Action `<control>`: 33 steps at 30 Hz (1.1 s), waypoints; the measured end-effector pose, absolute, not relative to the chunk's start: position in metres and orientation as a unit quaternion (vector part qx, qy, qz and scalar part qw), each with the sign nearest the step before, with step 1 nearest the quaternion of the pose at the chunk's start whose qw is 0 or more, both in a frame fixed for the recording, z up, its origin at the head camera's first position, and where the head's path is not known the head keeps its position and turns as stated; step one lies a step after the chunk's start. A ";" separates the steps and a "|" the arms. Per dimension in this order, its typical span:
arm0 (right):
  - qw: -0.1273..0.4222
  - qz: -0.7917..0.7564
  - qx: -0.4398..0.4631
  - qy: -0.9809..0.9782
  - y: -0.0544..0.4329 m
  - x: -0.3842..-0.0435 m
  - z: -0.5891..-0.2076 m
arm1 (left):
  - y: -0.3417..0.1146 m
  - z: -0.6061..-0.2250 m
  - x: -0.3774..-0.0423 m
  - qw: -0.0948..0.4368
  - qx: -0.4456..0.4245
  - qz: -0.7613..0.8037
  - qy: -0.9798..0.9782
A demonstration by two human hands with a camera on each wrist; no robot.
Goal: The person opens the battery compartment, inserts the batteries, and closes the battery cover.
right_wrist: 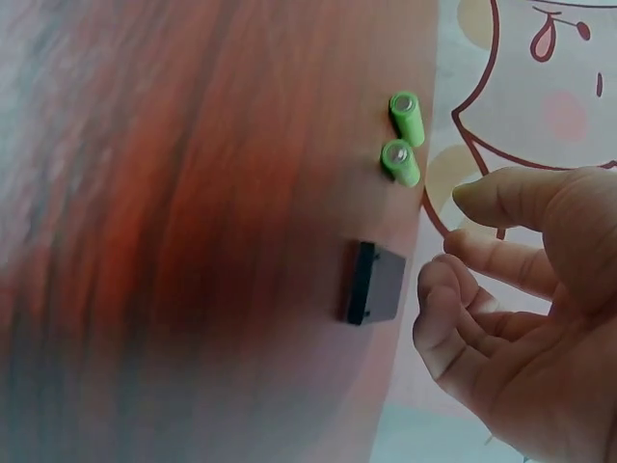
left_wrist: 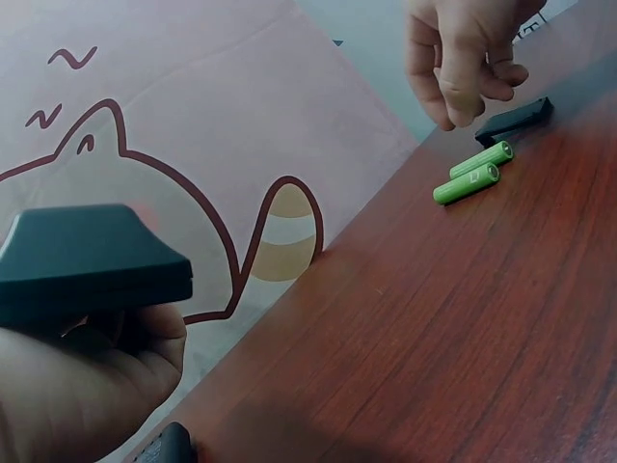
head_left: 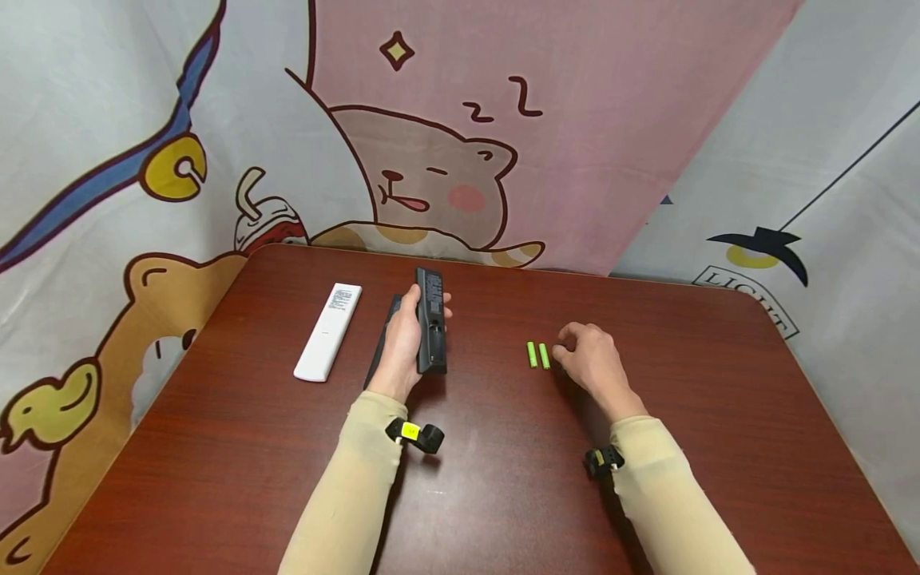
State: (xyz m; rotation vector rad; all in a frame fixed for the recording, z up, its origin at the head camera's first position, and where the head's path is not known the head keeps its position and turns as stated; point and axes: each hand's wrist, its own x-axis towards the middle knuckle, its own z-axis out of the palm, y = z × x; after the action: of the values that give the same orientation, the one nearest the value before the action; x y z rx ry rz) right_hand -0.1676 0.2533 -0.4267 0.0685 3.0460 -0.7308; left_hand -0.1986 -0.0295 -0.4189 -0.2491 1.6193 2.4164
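My left hand grips a black remote control above the table, its back turned up and the battery compartment uncovered. In the left wrist view, one end of that remote juts out over the fingers. Two green batteries lie side by side to the right. Just beyond them hovers my right hand, fingers loosely bent and holding nothing. A small black battery cover lies on the table beside the batteries; in the head view the right hand hides it.
A white remote control lies face down on the brown table at the left. Another long black object lies partly hidden beneath the left hand. A cartoon-printed cloth hangs behind the table's far edge.
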 end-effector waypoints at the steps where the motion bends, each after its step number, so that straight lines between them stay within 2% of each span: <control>1: 0.003 -0.234 0.020 0.972 0.252 -0.168 -0.426 | -0.030 -0.419 -0.199 0.110 -0.085 0.824 0.549; 33: 0.009 -0.223 -0.036 0.974 0.215 -0.181 -0.432 | -0.031 -0.421 -0.199 0.103 -0.077 0.824 0.551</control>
State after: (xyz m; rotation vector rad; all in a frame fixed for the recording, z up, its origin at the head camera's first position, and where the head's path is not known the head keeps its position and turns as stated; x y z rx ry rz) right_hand -0.1812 0.2148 -0.4320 -0.1122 3.0418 -0.6970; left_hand -0.1994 -0.0306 -0.4213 -0.2287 1.6265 2.4332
